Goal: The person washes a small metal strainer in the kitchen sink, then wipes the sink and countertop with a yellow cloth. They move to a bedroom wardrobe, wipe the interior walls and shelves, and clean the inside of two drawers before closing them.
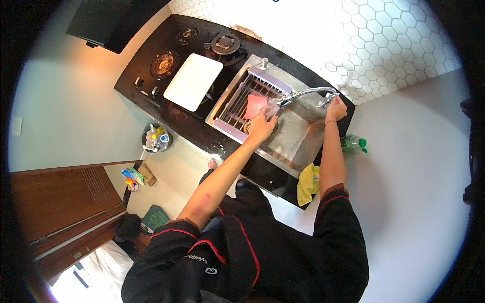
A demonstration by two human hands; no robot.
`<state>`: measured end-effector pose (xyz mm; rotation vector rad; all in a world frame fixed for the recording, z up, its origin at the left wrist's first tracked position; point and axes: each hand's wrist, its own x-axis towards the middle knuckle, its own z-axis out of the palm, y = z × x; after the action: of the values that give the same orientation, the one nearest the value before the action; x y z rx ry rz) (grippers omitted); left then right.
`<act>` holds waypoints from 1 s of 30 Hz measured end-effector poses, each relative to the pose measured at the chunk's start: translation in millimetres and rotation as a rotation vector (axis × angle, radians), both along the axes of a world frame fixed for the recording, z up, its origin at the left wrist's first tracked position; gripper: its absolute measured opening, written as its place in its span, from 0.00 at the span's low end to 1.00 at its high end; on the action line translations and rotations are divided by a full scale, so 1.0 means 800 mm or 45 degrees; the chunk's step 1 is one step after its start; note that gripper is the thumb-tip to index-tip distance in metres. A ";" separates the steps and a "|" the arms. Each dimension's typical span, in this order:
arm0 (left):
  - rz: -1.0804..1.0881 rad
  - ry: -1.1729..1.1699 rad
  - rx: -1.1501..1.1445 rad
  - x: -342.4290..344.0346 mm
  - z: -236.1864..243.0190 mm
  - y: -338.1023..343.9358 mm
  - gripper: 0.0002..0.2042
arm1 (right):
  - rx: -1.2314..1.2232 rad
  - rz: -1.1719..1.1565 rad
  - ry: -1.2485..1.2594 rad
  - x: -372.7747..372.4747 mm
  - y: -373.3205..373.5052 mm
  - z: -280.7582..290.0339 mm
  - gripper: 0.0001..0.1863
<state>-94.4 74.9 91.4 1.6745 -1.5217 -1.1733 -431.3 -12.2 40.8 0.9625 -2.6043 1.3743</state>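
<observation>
Beneath the faucet spout (284, 101), my left hand (264, 125) holds a pink cloth (255, 105) over a rack with lilac ends (230, 130) in the steel sink (303, 141). Clear water or spray at the spout partly blurs the fingers. At the sink's back right, my right hand (336, 108) is closed on the faucet handle (328, 101), its fingers partly hiding it.
A white tray (191, 78) lies on the black hob beside burners (222, 44). A yellow cloth (306, 187) and green-capped bottle (353, 142) are at the counter's right. A bin (156, 137) stands on the floor. A dark hood (116, 20) hangs upper left.
</observation>
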 end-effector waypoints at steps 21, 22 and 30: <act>0.024 0.496 0.052 -0.014 -0.026 0.013 0.19 | -0.369 0.206 0.082 0.037 0.042 0.102 0.26; -0.016 0.411 0.030 -0.015 -0.024 0.019 0.18 | -0.190 0.228 -0.084 0.010 0.030 0.088 0.24; -0.065 0.479 0.204 -0.016 -0.011 0.053 0.16 | 0.281 0.413 -0.104 -0.078 -0.043 -0.020 0.22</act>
<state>-107.1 117.6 82.4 1.4154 -1.2688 -1.5713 -493.4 -46.9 24.9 1.4429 -2.8007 1.2206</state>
